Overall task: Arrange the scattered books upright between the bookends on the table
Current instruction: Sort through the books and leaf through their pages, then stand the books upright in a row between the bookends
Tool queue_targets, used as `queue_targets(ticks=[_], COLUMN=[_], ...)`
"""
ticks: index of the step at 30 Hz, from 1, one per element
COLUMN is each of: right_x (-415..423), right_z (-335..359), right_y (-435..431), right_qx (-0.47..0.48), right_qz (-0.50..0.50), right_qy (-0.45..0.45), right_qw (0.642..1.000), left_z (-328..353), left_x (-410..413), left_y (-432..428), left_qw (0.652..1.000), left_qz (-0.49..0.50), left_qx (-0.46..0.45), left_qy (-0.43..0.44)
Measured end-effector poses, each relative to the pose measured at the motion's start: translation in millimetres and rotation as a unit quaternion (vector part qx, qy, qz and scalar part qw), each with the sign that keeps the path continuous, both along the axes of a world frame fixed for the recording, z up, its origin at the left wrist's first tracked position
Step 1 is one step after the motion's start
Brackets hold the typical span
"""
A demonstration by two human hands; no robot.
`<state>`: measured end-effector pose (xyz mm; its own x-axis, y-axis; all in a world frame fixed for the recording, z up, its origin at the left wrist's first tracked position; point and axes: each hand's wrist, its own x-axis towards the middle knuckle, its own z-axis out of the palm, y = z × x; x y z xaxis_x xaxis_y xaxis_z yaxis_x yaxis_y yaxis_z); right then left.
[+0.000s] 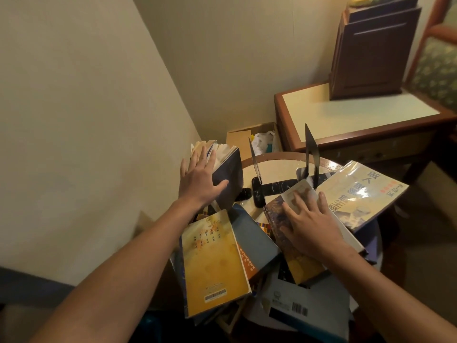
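Left hand [197,179], centre-left of frame: fingers spread, palm flat against the dark-covered book [228,173], thumb wrapped onto its cover. Book stands roughly upright, pages fanned at the top, tilted slightly. It's outside the gap, left of the left bookend [256,167].

Right hand [310,225], centre-right: open, fingers flat on top of a small pale book [300,191] lying on the pile. Pressing, not gripping, as far as I can tell.

Right bookend [309,154] stands upper centre, well apart from the left one; the slot between them is empty, bases lying flat on the round table [279,160].

Key relation: the slot lies right of the standing book, so the left hand is nearer and would shift it rightward past the left plate. Its long axis is already vertical, no rotation needed.

Remaining books lie flat: yellow book [212,263] lower centre, large cream book [363,194] at right. Task looks barely started.
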<state>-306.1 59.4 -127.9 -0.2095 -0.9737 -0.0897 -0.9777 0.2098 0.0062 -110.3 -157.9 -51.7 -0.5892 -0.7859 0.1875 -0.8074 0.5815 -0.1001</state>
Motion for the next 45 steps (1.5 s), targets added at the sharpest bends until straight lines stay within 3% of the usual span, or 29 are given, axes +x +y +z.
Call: queue_targets(ticks=[6, 11, 15, 20, 23, 26, 31, 34, 36, 38, 40, 45], right_x=[-3, -8, -8, -2, 5, 11, 17, 23, 34, 55, 86, 140], right_z=[8, 18, 24, 25, 24, 25, 28, 30, 34, 38, 42, 29], right_y=[19, 43, 61, 73, 76, 77, 80, 82, 82, 79, 74, 59], right_qx=[0.029, 0.037, 0.046, 0.039, 0.028, 0.019, 0.020, 0.004, -0.063, -0.144, -0.163, -0.053], right_qz=[-0.023, -0.047, -0.080, -0.119, -0.135, -0.156, -0.160, -0.151, -0.105, -0.040, 0.020, 0.025], right_qy=[-0.019, -0.039, -0.061, -0.090, -0.087, -0.094, -0.068, -0.026, -0.002, -0.039, -0.111, -0.234], right_qw=[0.999, 0.997, 0.994, 0.988, 0.987, 0.983, 0.985, 0.988, 0.993, 0.988, 0.980, 0.971], left_z=[-9, -31, -49, -77, -93, -93, -84, -79, -80, -83, -85, -81], left_x=[1, 10, 31, 66, 82, 84, 86, 91, 96, 101, 102, 95], left_y=[47, 93, 125, 158, 182, 191, 193, 189, 184, 182, 184, 197], left_qw=[0.996, 0.991, 0.986, 0.967, 0.968, 0.956, 0.920, 0.928, 0.939, 0.940, 0.938, 0.930], left_qz=[-0.039, -0.047, -0.003, 0.119, 0.153, 0.201, 0.276, 0.272, 0.249, 0.225, 0.209, 0.180], left_qx=[-0.037, 0.013, 0.087, 0.212, 0.197, 0.208, 0.234, 0.203, 0.191, 0.199, 0.206, 0.231], left_qy=[0.071, 0.126, 0.139, 0.076, 0.030, 0.039, 0.152, 0.152, 0.144, 0.164, 0.183, 0.222])
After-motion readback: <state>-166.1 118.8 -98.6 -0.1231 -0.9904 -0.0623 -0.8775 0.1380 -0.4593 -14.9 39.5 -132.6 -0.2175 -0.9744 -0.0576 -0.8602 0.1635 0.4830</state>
